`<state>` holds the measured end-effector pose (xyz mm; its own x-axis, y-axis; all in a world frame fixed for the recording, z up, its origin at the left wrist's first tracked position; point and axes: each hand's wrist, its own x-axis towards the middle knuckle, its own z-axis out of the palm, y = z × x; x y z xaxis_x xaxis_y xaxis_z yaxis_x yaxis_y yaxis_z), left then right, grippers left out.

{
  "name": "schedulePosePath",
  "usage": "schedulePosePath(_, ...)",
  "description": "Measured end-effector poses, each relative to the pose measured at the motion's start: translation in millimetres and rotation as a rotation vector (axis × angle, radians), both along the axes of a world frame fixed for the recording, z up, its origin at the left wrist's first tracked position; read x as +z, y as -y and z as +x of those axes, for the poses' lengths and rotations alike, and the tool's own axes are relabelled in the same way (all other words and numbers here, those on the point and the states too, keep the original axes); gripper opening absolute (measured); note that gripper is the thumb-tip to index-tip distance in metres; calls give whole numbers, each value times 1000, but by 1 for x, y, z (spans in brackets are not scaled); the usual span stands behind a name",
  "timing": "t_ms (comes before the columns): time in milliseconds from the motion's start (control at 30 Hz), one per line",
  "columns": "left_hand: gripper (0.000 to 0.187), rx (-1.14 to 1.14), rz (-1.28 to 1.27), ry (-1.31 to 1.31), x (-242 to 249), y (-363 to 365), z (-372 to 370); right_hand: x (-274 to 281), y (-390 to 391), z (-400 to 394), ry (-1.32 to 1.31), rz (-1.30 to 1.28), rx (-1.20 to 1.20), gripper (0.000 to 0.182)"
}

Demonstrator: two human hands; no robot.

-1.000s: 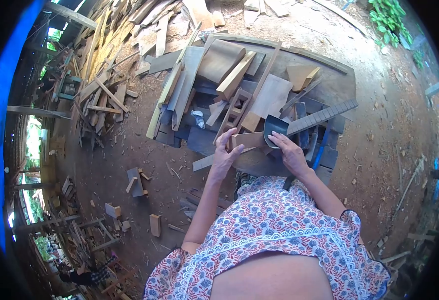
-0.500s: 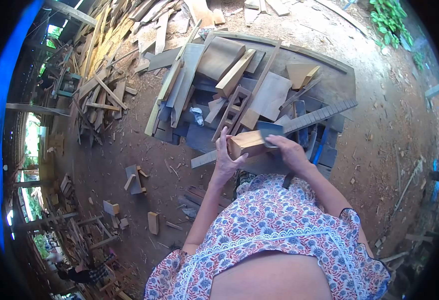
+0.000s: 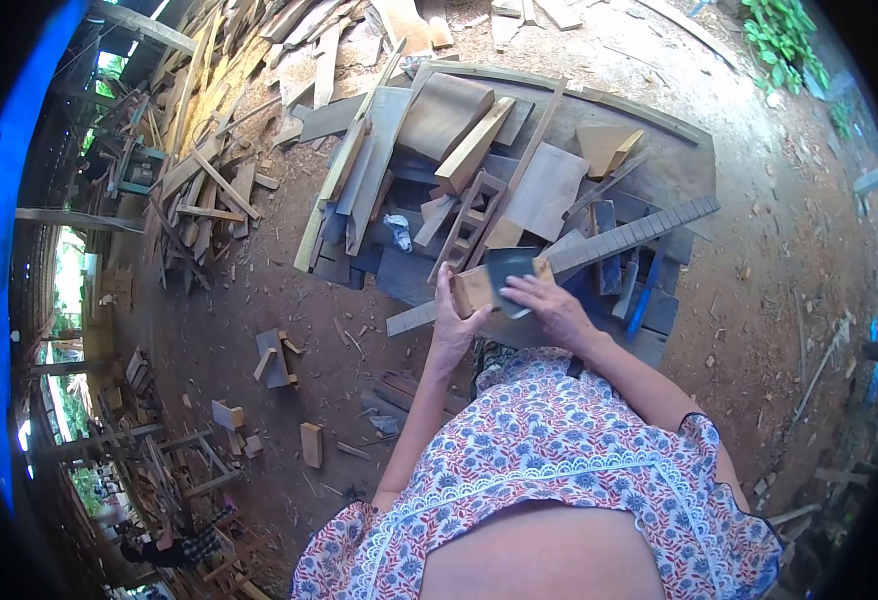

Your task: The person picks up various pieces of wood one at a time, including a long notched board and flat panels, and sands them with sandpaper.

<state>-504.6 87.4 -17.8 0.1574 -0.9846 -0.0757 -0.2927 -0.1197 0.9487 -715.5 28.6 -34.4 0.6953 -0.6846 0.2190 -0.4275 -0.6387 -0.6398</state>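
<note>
My left hand (image 3: 453,330) grips the near-left end of a pale wooden block (image 3: 475,290), thumb on one side and fingers on the other. Against the block's upper face, my right hand (image 3: 557,314) presses a dark sheet of sandpaper (image 3: 508,268), which curls over the wood. The block's right end shows just beyond the sheet, above the right fingers. Under both hands lies a long slatted wooden strip (image 3: 649,227), partly covered by the block. A wooden frame with square openings (image 3: 471,222) lies just beyond the block.
A low worktable (image 3: 674,170) carries boards, a wedge-shaped wood piece (image 3: 475,146), a crumpled silvery wrapper (image 3: 397,232) and a blue-handled tool (image 3: 643,297). Scrap wood (image 3: 204,190) is heaped at left; small blocks (image 3: 311,445) lie on the dirt floor. Another person (image 3: 164,550) is at far lower left.
My right hand has slid the sandpaper leftward along the block, toward my left hand. The left hand keeps its grip, and the block's right end has come into view.
</note>
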Motion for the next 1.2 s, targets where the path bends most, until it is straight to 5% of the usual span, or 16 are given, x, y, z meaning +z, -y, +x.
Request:
schedulePosePath(167, 80, 403, 304, -699, 4, 3, -7, -32, 16, -37, -141, -15, -163, 50)
schedulePosePath(267, 70, 327, 330, -611, -17, 0, 4, -19, 21, -33, -95, 145, -185, 47)
schedulePosePath(333, 67, 246, 288, -513, -4, 1, 0, 14, 25, -19, 196, 388, -277, 45)
schedulePosePath(467, 58, 107, 189, -282, 0, -1, -5, 22, 25, -2, 79, 173, 47, 43)
schedulePosePath(633, 57, 16, 126, -263, 10, -12, -9, -16, 34, -33, 87, 492, -81, 45)
schedulePosePath(767, 57, -44, 107, -182, 33, -21, -7, 5, 32, -41, -116, 378, -44, 46)
schedulePosePath(833, 59, -83, 76, -219, 41, -19, -4, 41, 23, -25, 99, 486, -51, 46)
schedulePosePath(1000, 59, 35, 54, -139, 68, -20, 10, 50, 27, -28, 79, 276, -44, 54)
schedulePosePath(1133, 49, 298, 35, -532, 65, -5, 40, 51, 31, -62, 9, 501, -377, 51)
schedulePosePath(1200, 41, 567, 43, -1028, 39, 14, 62, 48, 24, -78, 83, 506, -452, 48)
